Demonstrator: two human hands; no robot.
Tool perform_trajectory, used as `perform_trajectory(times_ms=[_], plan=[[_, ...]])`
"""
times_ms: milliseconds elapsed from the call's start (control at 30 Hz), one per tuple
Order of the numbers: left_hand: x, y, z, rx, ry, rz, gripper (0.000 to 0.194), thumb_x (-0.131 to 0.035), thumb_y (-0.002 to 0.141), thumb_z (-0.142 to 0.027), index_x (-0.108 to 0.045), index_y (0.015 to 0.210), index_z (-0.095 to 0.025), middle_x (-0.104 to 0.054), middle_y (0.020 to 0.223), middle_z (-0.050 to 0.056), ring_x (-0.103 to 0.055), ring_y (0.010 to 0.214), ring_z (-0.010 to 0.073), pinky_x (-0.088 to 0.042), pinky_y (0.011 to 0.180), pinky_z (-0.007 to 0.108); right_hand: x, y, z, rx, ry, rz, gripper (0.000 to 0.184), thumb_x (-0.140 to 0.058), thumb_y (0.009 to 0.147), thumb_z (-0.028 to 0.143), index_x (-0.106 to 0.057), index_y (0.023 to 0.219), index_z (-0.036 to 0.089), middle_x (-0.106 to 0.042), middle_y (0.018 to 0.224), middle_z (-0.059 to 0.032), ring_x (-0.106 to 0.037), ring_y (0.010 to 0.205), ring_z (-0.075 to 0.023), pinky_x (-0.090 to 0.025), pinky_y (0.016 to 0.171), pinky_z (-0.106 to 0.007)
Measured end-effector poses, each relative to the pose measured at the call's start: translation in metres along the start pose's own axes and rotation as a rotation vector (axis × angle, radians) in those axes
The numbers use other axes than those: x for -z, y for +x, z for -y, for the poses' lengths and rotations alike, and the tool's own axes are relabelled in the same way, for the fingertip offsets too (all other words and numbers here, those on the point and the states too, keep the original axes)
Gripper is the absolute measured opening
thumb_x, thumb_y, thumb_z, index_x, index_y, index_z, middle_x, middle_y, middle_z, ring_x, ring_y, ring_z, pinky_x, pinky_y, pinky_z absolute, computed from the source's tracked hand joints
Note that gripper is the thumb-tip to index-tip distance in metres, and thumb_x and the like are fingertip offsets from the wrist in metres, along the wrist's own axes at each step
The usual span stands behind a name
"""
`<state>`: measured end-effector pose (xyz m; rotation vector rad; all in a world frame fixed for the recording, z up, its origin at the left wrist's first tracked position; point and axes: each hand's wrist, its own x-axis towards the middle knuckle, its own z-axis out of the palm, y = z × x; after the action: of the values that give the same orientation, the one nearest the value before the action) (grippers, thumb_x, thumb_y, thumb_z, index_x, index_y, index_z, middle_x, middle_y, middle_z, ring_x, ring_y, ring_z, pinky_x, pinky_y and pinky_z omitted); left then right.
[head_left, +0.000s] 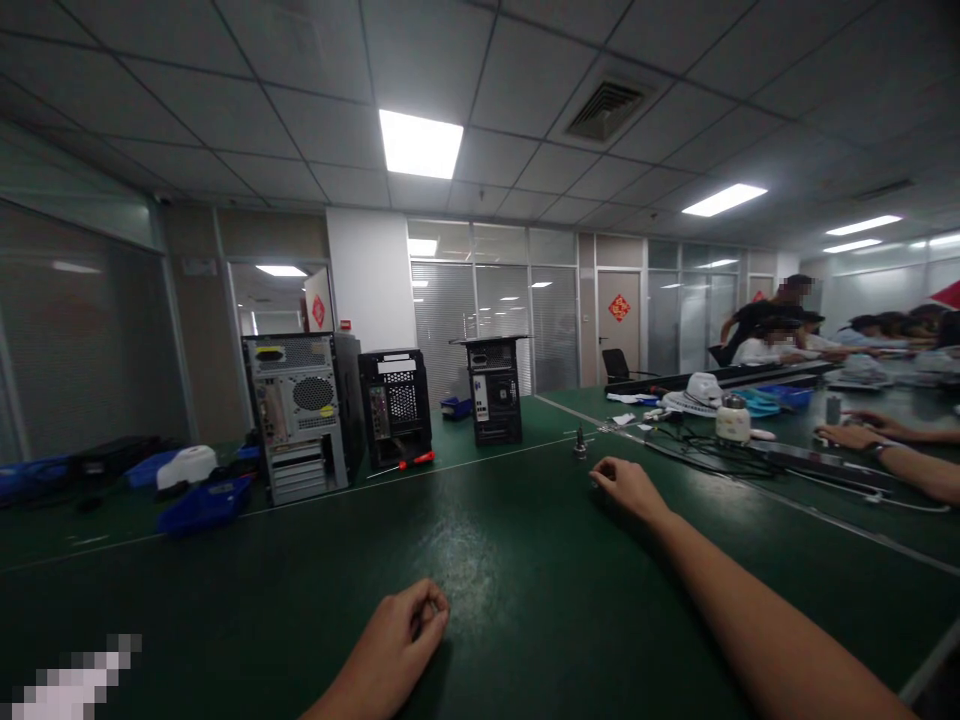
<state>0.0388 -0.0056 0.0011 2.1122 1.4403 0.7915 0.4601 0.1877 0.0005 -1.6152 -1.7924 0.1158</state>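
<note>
My left hand rests on the dark green table near the front edge, fingers curled into a loose fist, with nothing visible in it. My right hand lies further out on the table with my arm stretched forward, fingers curled under, and holds nothing I can make out. A small metal part stands just beyond my right hand, apart from it.
Three computer cases stand at the far side, with a red-handled screwdriver beside them. Blue trays sit at left. Another person's hands rest at right among cables and a white jar. Several people sit far right.
</note>
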Motion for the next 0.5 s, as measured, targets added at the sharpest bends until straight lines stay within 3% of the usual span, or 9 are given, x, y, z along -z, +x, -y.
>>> perform_trajectory(times_ms=[500], plan=[[-0.0005, 0.0000, 0.0009, -0.009, -0.005, -0.004, 0.032, -0.046, 0.089, -0.044, -0.063, 0.088, -0.017, -0.055, 0.071, 0.000, -0.051, 0.068, 0.0174, -0.036, 0.063, 0.025, 0.0021, -0.0007, -0.0011, 0.008, -0.024, 0.018, 0.026, -0.059, 0.087, 0.040, -0.072, 0.097, 0.021, -0.075, 0.099, -0.0083, -0.068, 0.092, -0.0209, -0.048, 0.080, -0.029]])
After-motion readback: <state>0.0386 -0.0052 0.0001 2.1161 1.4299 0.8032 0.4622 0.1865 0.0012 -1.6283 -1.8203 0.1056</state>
